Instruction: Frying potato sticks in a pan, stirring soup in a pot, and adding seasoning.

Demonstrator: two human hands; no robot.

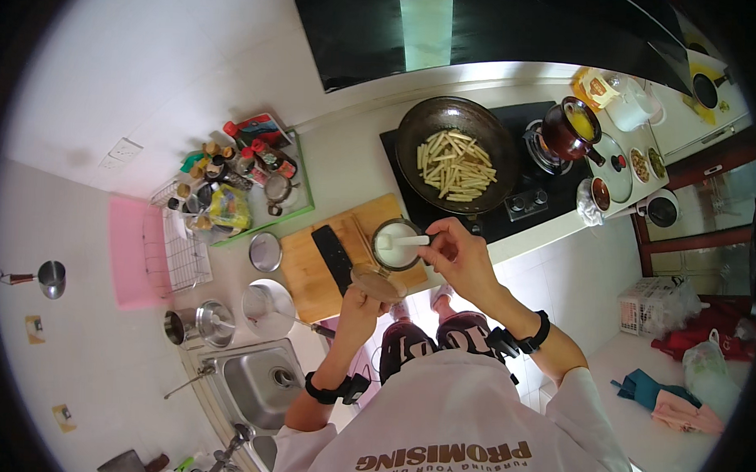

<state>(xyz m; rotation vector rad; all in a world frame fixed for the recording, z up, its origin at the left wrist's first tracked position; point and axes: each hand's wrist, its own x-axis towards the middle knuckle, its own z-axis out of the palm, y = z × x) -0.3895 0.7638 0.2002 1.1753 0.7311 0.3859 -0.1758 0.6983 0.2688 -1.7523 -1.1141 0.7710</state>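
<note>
My right hand [461, 261] pinches the handle of a small white spoon [412, 240] between thumb and fingers. The spoon's bowl rests in white granules [397, 254] inside a round glass jar [378, 236]. A hinged round lid [378, 283] is tipped back on the side towards me, and my left hand [358, 313] grips at this lid; its hold on the jar itself is partly hidden. Below the jar lies a wooden cutting board [310, 296] with a dark-bladed knife [332, 253]. Pale cut strips [458, 164] fill the middle of a large wok [503, 140] on the gas hob.
Beside the wok, a brown pot [559, 136] with yellow contents stands on the other burner. Sauce and spice bottles [256, 157] crowd a green-edged tray [300, 214] at left. A sink [254, 381] lies lower left. The black range hood [497, 34] overhangs the hob.
</note>
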